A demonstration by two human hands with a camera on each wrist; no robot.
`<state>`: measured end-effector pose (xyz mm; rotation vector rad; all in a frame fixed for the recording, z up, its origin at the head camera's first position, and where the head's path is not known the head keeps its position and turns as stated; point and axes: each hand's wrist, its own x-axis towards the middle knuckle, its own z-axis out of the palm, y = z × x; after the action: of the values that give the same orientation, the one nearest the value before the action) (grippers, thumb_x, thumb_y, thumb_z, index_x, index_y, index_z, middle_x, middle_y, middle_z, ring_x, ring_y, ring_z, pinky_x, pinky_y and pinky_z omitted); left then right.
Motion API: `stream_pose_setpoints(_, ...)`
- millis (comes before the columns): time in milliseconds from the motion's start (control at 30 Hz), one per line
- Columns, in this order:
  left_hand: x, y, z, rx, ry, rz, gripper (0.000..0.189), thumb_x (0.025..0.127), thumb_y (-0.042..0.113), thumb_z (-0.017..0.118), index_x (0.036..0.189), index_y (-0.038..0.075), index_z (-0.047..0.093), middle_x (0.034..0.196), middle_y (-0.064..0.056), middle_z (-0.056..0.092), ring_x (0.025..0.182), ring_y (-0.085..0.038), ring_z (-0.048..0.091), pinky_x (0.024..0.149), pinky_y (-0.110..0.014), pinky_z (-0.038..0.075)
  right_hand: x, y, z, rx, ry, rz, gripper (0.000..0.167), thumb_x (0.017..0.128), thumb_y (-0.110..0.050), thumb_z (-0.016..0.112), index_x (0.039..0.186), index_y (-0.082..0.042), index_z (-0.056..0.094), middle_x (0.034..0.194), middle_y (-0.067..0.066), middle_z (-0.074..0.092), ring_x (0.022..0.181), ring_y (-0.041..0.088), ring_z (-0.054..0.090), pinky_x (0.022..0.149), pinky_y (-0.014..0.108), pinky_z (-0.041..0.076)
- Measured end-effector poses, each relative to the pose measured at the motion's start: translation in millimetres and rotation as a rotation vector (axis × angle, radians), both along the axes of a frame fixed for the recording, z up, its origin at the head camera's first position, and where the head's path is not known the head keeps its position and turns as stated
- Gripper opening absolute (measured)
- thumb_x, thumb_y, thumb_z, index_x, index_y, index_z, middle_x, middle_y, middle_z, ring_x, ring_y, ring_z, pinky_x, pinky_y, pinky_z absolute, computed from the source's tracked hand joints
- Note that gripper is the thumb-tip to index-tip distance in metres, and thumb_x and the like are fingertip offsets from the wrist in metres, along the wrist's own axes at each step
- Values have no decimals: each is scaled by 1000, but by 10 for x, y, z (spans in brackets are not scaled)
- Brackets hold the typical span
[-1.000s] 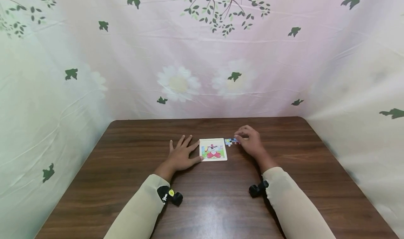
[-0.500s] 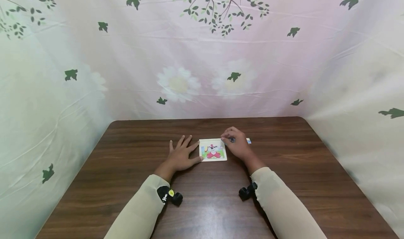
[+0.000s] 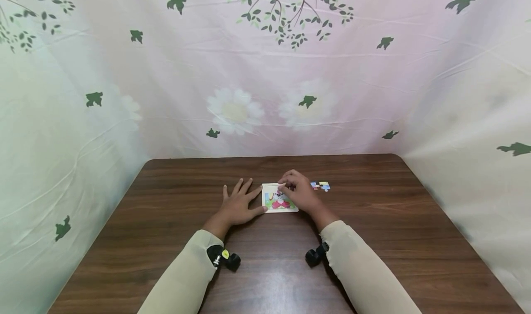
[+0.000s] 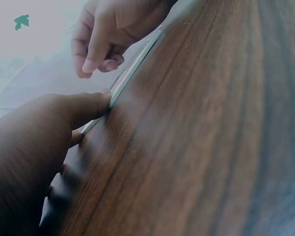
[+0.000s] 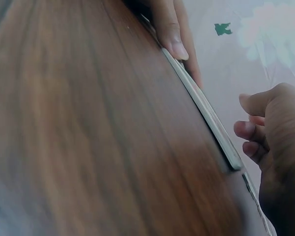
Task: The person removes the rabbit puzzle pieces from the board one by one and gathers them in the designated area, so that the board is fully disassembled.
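Observation:
A small white-framed picture puzzle (image 3: 274, 208) with a cartoon animal in red lies flat on the brown table. My left hand (image 3: 236, 208) is spread at its left side, thumb and forefinger touching the frame. In the left wrist view that thumb (image 4: 88, 108) presses the frame's near edge. Above the puzzle's upper right part hovers my right hand (image 3: 300, 192), fingers bent and drawn together. The right wrist view shows its thumb (image 5: 257, 103) above curled fingers (image 5: 250, 130), apart from the frame. Whether a piece sits between the fingertips cannot be made out.
Loose jigsaw pieces (image 3: 325, 186) lie on the table just right of my right hand, which may cover others. Wood-grain tabletop (image 3: 166, 240) surrounds the puzzle. A printed cloth (image 3: 265, 88) hangs behind the table and along both sides.
My right hand has moved left from the loose pieces to over the puzzle, uncovering pieces on its right. My left hand and the frame have stayed put.

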<state>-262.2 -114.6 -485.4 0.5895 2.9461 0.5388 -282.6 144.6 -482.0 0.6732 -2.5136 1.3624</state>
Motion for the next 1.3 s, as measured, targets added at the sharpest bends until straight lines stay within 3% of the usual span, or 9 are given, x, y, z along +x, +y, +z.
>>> stream_pose_setpoints(167, 6, -8, 2, -9, -1, 0, 83, 100, 78, 54, 171, 39, 36, 185, -6, 20, 173, -38, 9, 129, -82, -3, 13, -74, 14, 15, -36, 52, 14, 101, -7, 78, 113, 0, 81, 122, 12, 68, 87, 14, 65, 77, 26, 53)
stream_pose_setpoints(433, 16, -8, 10, 4, 5, -7, 82, 101, 76, 55, 171, 38, 38, 185, -7, 21, 173, -39, 10, 128, -83, -3, 15, -86, -2, 106, -183, 72, 13, 100, -12, 81, 113, -9, 81, 114, 5, 67, 88, 13, 61, 74, 27, 54)
stream_pose_setpoints(700, 16, -12, 1, 6, 9, -4, 82, 101, 77, 55, 171, 38, 38, 185, -6, 21, 173, -38, 9, 129, -82, -4, 21, -110, 7, 156, -195, 98, 6, 99, -18, 83, 100, -13, 81, 121, 7, 65, 92, 14, 61, 79, 31, 54)
stream_pose_setpoints(1000, 24, -15, 23, 3, 3, -3, 82, 101, 77, 55, 171, 38, 38, 185, -6, 21, 173, -38, 9, 128, -82, -4, 32, -196, 63, 234, -143, 73, 11, 97, -11, 84, 103, -4, 78, 113, 10, 65, 88, 12, 59, 78, 26, 51)
stream_pose_setpoints(1300, 36, -17, 38, 4, 0, -6, 80, 102, 75, 55, 171, 36, 40, 184, -7, 22, 173, -39, 11, 128, -84, -2, 58, -253, 126, 294, -177, 43, 13, 98, -11, 83, 103, -5, 73, 113, 9, 62, 89, 14, 58, 80, 30, 51)
